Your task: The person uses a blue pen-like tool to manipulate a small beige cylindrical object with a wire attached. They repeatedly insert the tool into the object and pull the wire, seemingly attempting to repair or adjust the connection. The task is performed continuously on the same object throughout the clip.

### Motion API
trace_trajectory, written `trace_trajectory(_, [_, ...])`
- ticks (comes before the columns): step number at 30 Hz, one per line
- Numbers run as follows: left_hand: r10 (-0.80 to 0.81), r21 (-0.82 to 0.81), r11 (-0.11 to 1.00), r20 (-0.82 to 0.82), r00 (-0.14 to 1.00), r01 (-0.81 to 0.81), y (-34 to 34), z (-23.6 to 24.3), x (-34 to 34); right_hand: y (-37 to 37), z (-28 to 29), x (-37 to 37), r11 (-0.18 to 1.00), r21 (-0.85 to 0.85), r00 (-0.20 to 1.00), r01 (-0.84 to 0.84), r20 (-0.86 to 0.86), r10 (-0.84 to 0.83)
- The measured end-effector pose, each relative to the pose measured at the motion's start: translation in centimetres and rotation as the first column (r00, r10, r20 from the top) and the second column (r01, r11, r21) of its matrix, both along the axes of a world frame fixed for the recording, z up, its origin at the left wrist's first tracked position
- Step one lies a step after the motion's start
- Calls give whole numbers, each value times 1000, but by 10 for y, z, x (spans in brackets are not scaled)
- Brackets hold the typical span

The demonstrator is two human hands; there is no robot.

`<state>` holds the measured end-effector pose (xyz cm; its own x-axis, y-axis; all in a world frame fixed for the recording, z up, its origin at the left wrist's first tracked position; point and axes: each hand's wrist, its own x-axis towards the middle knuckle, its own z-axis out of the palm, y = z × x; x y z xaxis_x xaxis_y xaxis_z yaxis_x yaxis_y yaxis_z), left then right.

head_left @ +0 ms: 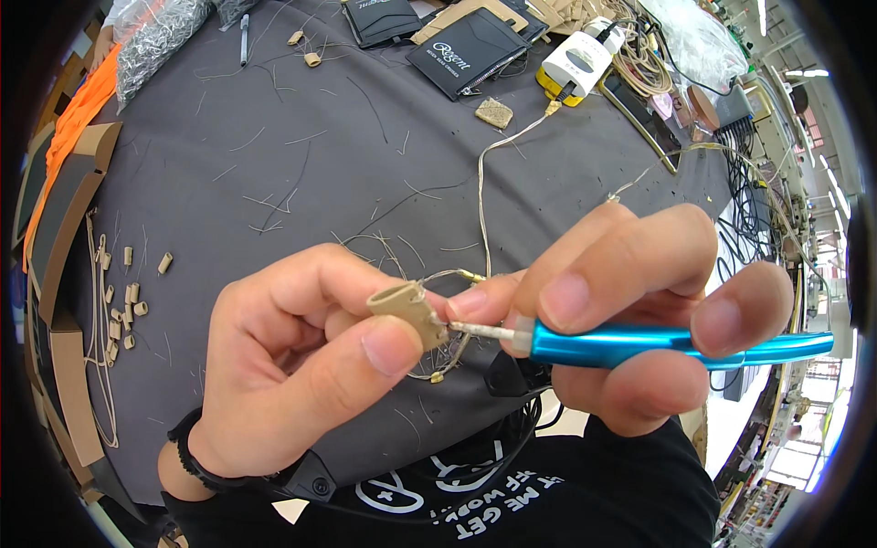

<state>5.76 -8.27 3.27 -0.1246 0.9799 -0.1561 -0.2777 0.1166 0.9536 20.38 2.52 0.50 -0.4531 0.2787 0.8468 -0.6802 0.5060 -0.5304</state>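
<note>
My left hand (292, 356) pinches a small beige leather loop (404, 315) between thumb and fingers, its open end facing up and left. Stray thread ends stick out along the loop's right edge. In my right hand (630, 274) lies a shiny blue pen-shaped tool (621, 345) with a thin pale tip (482, 331). That tip points left and meets, or nearly meets, the loop's stitched edge. Behind the fingers hangs a thin cord with small brass-coloured fittings (472, 276), partly hidden by both hands.
Several beige leather tubes (123, 320) lie at the left, beside cardboard flaps (76, 384). Black wallets (469, 52), a white-and-yellow device (580, 59) with a pale cord (482, 173), and a phone (639, 123) are at the back. Thread scraps dot the grey cloth (365, 164).
</note>
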Motion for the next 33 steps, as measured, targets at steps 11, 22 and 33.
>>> trace_trajectory(11, [-2,22,1000,1,1000,2,1,-3,-1,2,1,0,1000,23,1000,0,7,0])
trace_trajectory(22, [9,26,1000,-3,1000,-9,0,-3,0,2,4,1,999,41,998,0,60,-3])
trace_trajectory(33, [2,6,1000,3,1000,-2,0,-1,0,3,6,3,999,47,996,2,86,-6])
